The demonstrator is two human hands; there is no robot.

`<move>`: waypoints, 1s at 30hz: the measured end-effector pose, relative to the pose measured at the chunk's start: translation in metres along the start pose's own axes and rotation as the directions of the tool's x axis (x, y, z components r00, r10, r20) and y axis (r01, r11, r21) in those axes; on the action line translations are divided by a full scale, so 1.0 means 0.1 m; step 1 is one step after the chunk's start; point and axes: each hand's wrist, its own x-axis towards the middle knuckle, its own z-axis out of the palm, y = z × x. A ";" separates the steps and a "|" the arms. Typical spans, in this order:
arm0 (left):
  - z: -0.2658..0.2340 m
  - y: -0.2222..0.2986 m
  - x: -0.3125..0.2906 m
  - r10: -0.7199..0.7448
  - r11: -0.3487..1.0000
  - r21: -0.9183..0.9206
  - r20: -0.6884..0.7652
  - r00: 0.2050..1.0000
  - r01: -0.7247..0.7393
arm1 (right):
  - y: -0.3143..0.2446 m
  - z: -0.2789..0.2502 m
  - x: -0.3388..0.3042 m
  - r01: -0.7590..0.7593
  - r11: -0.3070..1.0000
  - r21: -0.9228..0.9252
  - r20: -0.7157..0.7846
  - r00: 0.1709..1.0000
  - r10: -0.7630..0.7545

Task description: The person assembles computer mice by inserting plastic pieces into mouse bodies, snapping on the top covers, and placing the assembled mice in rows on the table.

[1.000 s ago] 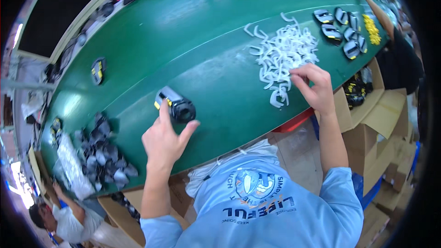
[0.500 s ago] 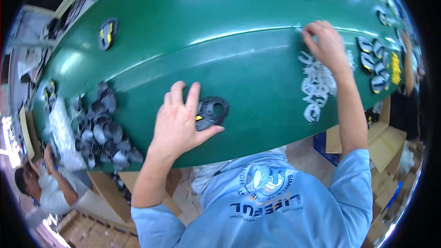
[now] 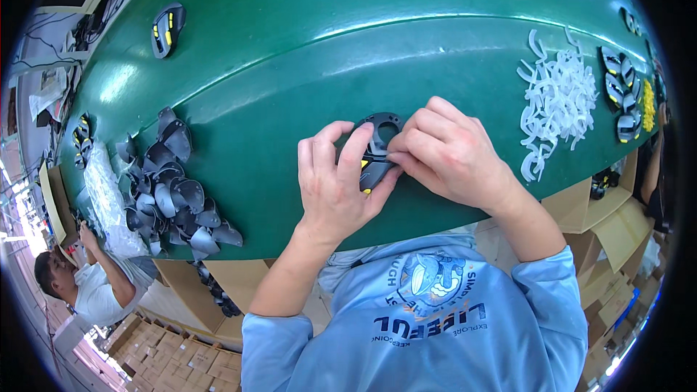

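Observation:
A black plastic part with a round hole and yellow inserts [image 3: 379, 141] rests on the green conveyor belt [image 3: 312, 51] close to its near edge. My left hand [image 3: 337, 178] grips its lower left side with thumb and fingers. My right hand [image 3: 446, 152] pinches its right edge, fingertips pressed against the part. Whether a white clip sits under my right fingers is hidden.
A heap of white curved plastic clips [image 3: 555, 105] lies to the right, with black-and-yellow parts [image 3: 624, 94] beyond it. A pile of dark grey shells [image 3: 170, 189] lies at the left. One more black-and-yellow part [image 3: 165, 27] sits far left. Cardboard boxes [image 3: 581, 210] stand below; another person [image 3: 87, 287] sits lower left.
My right hand left the white clip heap and came over to the black part. My left hand, earlier resting flat on the part, now grips it between thumb and fingers.

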 end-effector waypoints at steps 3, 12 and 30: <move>0.01 0.02 -0.02 0.025 1.000 0.017 0.006 1.000 -0.025 | -0.04 -0.06 0.01 0.014 1.000 -0.010 0.066 0.998 -0.013; 0.00 0.01 -0.04 0.036 0.999 0.028 -0.030 0.999 -0.035 | -0.05 0.05 -0.14 0.057 0.998 -0.002 -0.008 0.998 -0.057; -0.79 -0.43 0.11 -0.038 0.934 0.345 -0.156 0.987 0.090 | 0.03 -0.05 -0.49 -0.066 0.983 0.171 0.071 0.996 0.054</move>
